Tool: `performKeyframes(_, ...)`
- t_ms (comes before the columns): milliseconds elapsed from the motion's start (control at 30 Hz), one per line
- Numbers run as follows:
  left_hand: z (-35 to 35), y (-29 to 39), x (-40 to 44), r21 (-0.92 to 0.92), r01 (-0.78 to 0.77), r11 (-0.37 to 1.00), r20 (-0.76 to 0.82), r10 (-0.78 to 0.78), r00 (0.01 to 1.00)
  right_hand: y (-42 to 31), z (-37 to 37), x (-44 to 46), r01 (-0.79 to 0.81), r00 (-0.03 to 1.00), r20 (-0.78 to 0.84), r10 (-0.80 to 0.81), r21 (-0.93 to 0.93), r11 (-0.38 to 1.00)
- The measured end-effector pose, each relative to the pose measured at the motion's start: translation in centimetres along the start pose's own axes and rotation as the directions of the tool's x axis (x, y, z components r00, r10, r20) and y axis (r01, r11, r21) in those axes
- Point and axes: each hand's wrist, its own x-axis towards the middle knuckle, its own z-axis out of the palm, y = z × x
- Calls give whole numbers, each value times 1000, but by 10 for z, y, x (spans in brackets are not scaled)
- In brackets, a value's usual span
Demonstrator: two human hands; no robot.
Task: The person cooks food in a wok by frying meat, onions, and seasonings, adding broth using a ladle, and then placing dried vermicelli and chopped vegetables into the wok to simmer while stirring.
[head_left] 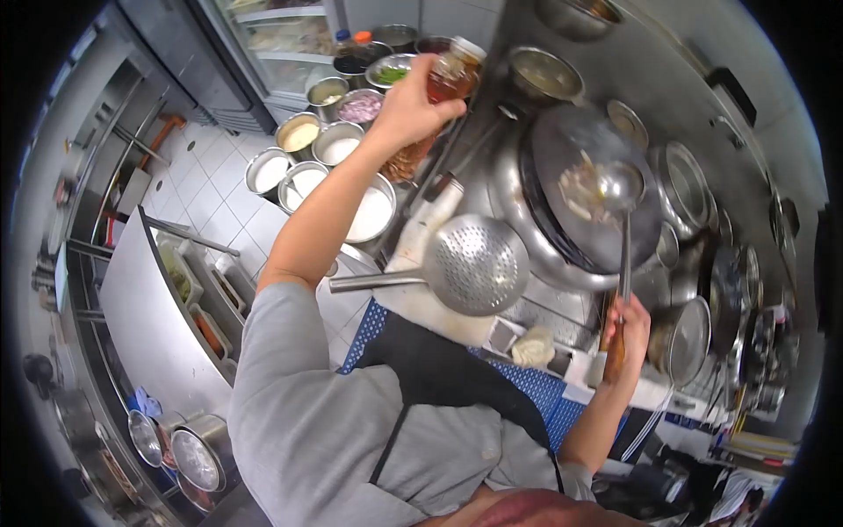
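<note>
My left hand (420,105) is closed around a clear bottle (450,77) of reddish-amber liquid with a pale cap, above the seasoning pots. My right hand (627,329) grips the wooden handle of a long metal ladle (621,186). The ladle's bowl rests in or just over the dark wok (584,132), beside some pale sliced food (580,189). A round perforated strainer (475,265) lies between my arms, its handle pointing left.
Metal pots of white powder (371,213), chopped purplish food (360,107) and green pieces (392,75) stand at upper left. Stacked pans (687,184) line the right. A white cloth (533,347) lies below the wok.
</note>
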Motion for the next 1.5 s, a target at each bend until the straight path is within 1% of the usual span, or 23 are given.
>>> performKeyframes(33, -14, -23, 15, -163, 48, 985, -60, -58, 996, 2, 4, 0, -11, 1000, -9, 11, 2, 1000)
performKeyframes(67, -25, -48, 34, -188, -18, 982, -245, -29, 969, 6, 7, 1, -23, 999, -25, 23, 7, 1000)
performKeyframes(133, -53, -70, 72, -390, -17, 921, -381, -144, 913, 7, 15, 2, -28, 998, -49, 28, -3, 1000)
performKeyframes(200, -70, -103, 118, -375, -100, 921, -564, -142, 814, 8, 25, 1, -28, 997, -74, 27, -13, 1000)
performKeyframes(267, -82, -120, 160, -528, -213, 822, -596, -180, 783, 8, 34, -2, -29, 995, -100, 27, -28, 999)
performKeyframes(300, -83, -121, 178, -487, -296, 822, -666, -130, 734, 14, 31, 1, -22, 994, -110, 17, -47, 999)
performKeyframes(400, -74, -166, 228, -359, -319, 877, -733, -54, 678, 10, 45, -9, -1, 990, -139, 0, -9, 1000)
performKeyframes(433, -72, -181, 239, -388, -342, 856, -687, -21, 726, 10, 50, -13, 3, 987, -161, -3, 3, 1000)
performKeyframes(467, -66, -197, 244, -318, -254, 913, -660, -20, 751, 9, 56, -18, 10, 984, -175, -9, 7, 1000)
performKeyframes(533, -58, -217, 247, -152, -78, 985, -598, -29, 801, 7, 68, -27, 23, 979, -204, -19, 18, 1000)
performKeyframes(567, -49, -257, 259, 9, -136, 991, -542, 119, 832, 5, 71, -31, 22, 978, -210, -17, 24, 999)
performKeyframes(600, -44, -264, 257, 74, -69, 995, -475, 96, 875, 5, 73, -34, 21, 976, -216, -14, 31, 999)
performKeyframes(700, -30, -280, 253, 204, 166, 965, -249, -113, 962, 12, 68, -39, 10, 976, -217, -5, 22, 1000)
performKeyframes(833, -15, -290, 248, 520, 337, 785, -78, -349, 934, 8, 70, -42, -41, 953, -303, 21, -59, 997)
performKeyframes(967, -10, -286, 256, 686, 319, 654, 30, -464, 885, -2, 79, -45, -39, 955, -296, -3, -136, 990)
performKeyframes(1033, -21, -309, 248, 605, 333, 724, 24, -434, 901, -23, 85, -42, -67, 959, -282, -8, -254, 965)
performKeyframes(1067, -18, -304, 250, 651, 270, 710, 21, -372, 928, -25, 87, -48, -96, 941, -339, 5, -251, 963)
performKeyframes(1133, -26, -317, 246, 611, 227, 758, -69, -234, 970, -18, 67, -44, -49, 957, -287, -49, -323, 945)
performKeyframes(1233, -50, -273, 210, 500, 157, 852, -189, -69, 980, -19, 40, -27, 20, 965, -229, -129, -424, 906)
performKeyframes(1300, -63, -229, 168, 89, 49, 995, -144, -35, 989, -8, 14, 0, 126, 956, -164, -243, -521, 845)
performKeyframes(1333, -69, -200, 141, -126, -3, 992, -128, -13, 992, -7, 3, 16, 100, 965, -156, -210, -523, 847)
performKeyframes(1433, -83, -79, 39, -269, 126, 955, 115, -98, 989, 2, -24, 77, 57, 968, -167, -189, -588, 807)
performKeyframes(1500, -84, -34, -32, -343, 259, 903, 369, -124, 921, 4, -36, 111, 115, 975, -108, -196, -510, 852)
